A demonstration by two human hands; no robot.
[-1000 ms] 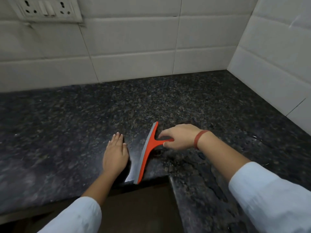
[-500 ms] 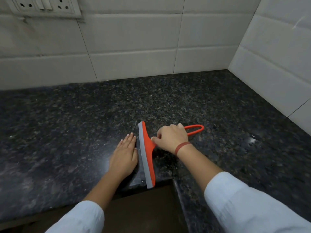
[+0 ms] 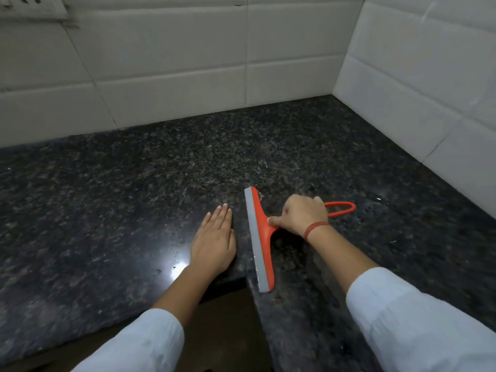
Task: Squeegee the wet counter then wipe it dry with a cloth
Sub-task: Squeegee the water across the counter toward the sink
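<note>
An orange squeegee (image 3: 261, 232) with a grey rubber blade lies on the dark speckled granite counter (image 3: 134, 197), blade running front to back near the inner corner of the L-shaped front edge. My right hand (image 3: 300, 216) is closed around its handle, whose orange loop sticks out to the right. My left hand (image 3: 214, 242) rests flat, palm down, on the counter just left of the blade, apart from it. Water drops glisten on the counter at the right and near my left hand. No cloth is in view.
White tiled walls (image 3: 174, 63) rise behind the counter and on the right (image 3: 416, 89), meeting in a corner. A switch and socket plate (image 3: 32, 6) sits at the top left. The counter's front edge drops to a dark brown floor (image 3: 225, 331) between my arms.
The squeegee has turned so its grey blade faces left and its handle points right. My right hand changed its grip on the handle. My left hand stayed flat on the counter.
</note>
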